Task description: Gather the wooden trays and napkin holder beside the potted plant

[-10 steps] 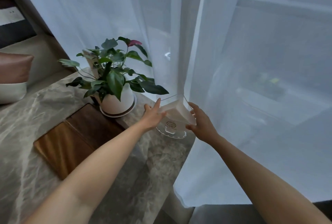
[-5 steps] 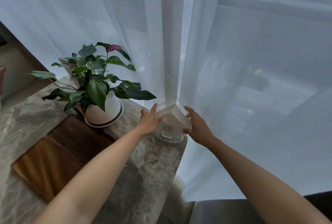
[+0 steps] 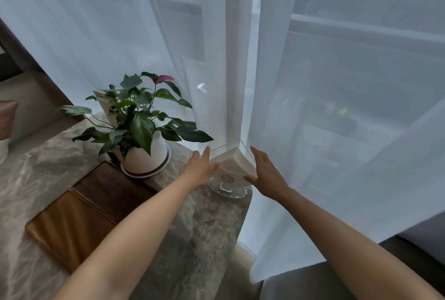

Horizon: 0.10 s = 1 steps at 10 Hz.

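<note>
A clear napkin holder (image 3: 228, 180) filled with white napkins stands on its round base at the table's far right edge, just right of the potted plant (image 3: 142, 131). My left hand (image 3: 199, 169) rests against its left side, thumb on the napkins' front. My right hand (image 3: 265, 174) is at its right side with fingers straight and spread, only the thumb touching. Two wooden trays lie side by side in front of the plant: a dark one (image 3: 113, 186) and a lighter one (image 3: 69, 225) nearer me.
The marble table (image 3: 204, 227) ends in a rounded edge right under the holder. A sheer white curtain (image 3: 240, 83) hangs against the holder's back. A cushion (image 3: 7, 119) sits at far left. A pale object (image 3: 102, 98) stands behind the plant.
My right hand's fingers have uncurled from the napkin holder and now stand straight beside it. The holder stays put on the table. The view has shifted slightly.
</note>
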Tool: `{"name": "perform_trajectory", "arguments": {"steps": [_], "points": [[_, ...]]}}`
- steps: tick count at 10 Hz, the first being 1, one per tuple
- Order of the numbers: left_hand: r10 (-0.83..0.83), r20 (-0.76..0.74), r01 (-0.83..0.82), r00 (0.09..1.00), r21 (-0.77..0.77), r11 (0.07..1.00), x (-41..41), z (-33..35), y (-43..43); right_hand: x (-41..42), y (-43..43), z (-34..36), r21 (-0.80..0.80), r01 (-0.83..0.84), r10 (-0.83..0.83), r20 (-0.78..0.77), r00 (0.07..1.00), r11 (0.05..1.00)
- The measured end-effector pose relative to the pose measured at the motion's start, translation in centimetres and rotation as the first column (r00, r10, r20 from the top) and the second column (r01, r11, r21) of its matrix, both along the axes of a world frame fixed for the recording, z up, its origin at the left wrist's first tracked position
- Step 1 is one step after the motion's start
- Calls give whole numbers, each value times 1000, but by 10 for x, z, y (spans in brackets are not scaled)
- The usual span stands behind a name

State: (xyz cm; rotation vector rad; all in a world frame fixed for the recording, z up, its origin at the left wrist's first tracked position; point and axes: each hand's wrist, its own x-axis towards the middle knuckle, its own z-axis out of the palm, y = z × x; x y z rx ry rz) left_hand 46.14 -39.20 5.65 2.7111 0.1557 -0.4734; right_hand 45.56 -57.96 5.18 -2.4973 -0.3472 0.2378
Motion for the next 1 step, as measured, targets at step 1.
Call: {"name": "perform_trajectory", "arguments": {"steps": [1], "points": [[-22, 157, 25, 987, -16, 1000, -12, 17, 6, -7, 5, 13, 61, 73, -78, 89, 993, 995]]}}
